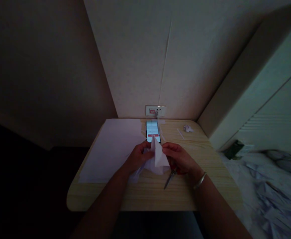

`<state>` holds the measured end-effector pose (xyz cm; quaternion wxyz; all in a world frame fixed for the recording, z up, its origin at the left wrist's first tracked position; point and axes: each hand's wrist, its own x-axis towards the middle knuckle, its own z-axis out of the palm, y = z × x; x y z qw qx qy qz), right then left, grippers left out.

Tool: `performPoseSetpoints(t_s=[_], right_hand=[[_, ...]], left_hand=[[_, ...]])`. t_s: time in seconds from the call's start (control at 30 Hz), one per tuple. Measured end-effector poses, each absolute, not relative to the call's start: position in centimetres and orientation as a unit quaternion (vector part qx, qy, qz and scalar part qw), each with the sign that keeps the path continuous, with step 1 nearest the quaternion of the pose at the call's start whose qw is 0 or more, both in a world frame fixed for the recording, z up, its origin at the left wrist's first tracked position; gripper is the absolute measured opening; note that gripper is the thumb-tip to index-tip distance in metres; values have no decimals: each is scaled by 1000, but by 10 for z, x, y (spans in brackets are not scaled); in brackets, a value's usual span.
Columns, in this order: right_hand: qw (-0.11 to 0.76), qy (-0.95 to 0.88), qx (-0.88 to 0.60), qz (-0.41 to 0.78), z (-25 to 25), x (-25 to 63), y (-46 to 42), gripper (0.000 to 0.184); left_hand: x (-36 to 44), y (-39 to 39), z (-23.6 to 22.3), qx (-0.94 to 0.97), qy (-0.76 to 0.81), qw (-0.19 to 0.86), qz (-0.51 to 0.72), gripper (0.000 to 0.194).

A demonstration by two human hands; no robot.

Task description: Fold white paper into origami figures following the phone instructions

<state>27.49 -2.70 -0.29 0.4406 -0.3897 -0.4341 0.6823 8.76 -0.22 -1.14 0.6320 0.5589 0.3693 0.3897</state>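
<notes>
A folded piece of white paper (160, 157) is held up between both hands over the table. My left hand (140, 155) pinches its left side, fingers closed. On its right side my right hand (177, 156) grips the paper with thumb and fingertips. Scissors (170, 177) with red handles hang from the same right hand, blades pointing down toward the front edge. Behind the paper a lit phone (152, 127) stands near the wall, its lower part covered by the paper. Large white sheets (112, 149) lie flat to the left, partly under my left forearm.
The wooden table (205, 186) backs against a wall with a socket plate (155, 111). A crumpled paper scrap (188, 128) and a thin paper strip (180, 133) lie at the back right. To the right, folded paper pieces (279, 202) cover a pale surface, with a green packet (234, 149) nearby.
</notes>
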Motion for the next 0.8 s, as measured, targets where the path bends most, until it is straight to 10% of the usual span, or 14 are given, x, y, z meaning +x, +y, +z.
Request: performPoseSetpoints(t_s=[0.4,0.8], right_hand=[[621,-344,-441,549,-10,277,-12,19],[666,-309,-390,555,-6,265,-14,19]], left_hand=[[82,-2,-8,728,399,72,553,12],[97,-8,-17,693,516,86,497,35]])
